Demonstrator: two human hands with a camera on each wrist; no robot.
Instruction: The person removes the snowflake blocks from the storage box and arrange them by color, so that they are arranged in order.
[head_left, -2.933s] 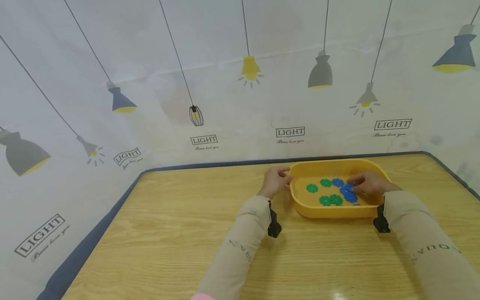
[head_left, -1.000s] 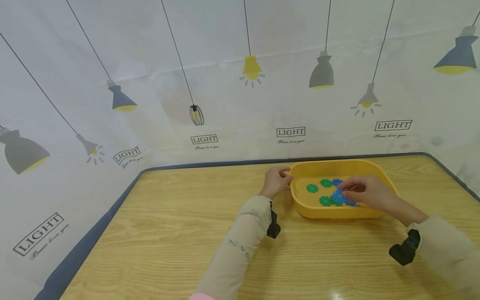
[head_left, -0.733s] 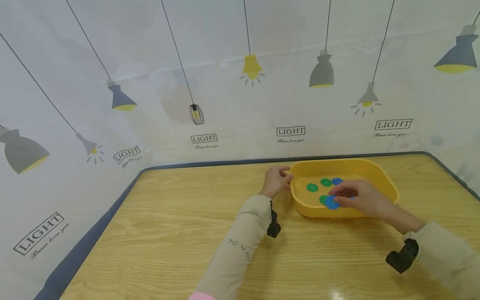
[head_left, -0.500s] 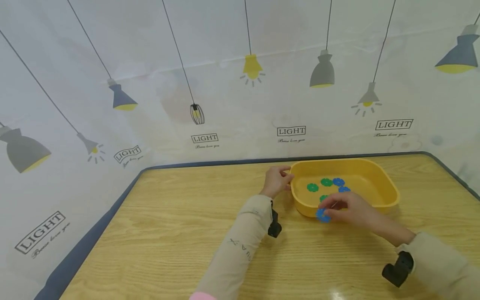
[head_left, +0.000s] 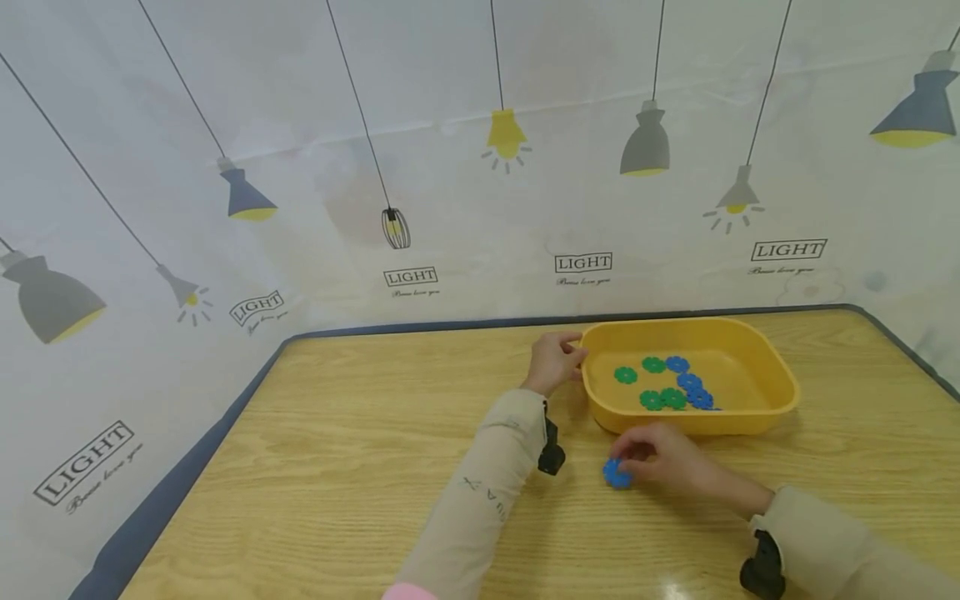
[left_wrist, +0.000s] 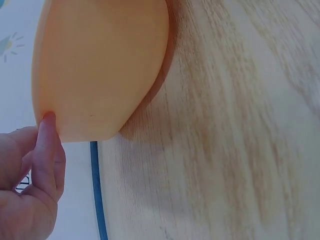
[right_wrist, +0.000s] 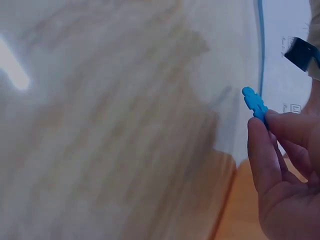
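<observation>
A blue snowflake disc [head_left: 615,474] is pinched between the thumb and fingers of my right hand [head_left: 666,458], in front of the yellow plastic basin [head_left: 791,398]. The right wrist view shows this disc [right_wrist: 254,102] nearly edge-on, above the table. My left hand [head_left: 552,365] grips the basin's left end; in the left wrist view a fingertip presses on the outer wall [left_wrist: 100,75] near the rim. Inside the basin lie several green discs [head_left: 626,375] and several blue discs [head_left: 677,364], some overlapping. The near wall partly hides one blue disc.
The wooden table [head_left: 360,467] carries the basin near its back edge. Behind stands a pale wall covering [head_left: 465,208] printed with lamps. A black wrist camera [head_left: 551,450] sits at the left cuff, another black camera [head_left: 763,567] at the right.
My right hand has picked a blue disc from the basin, lifted it over the near rim and brought it toward me and to the left. My left hand has stayed at the basin's end.
</observation>
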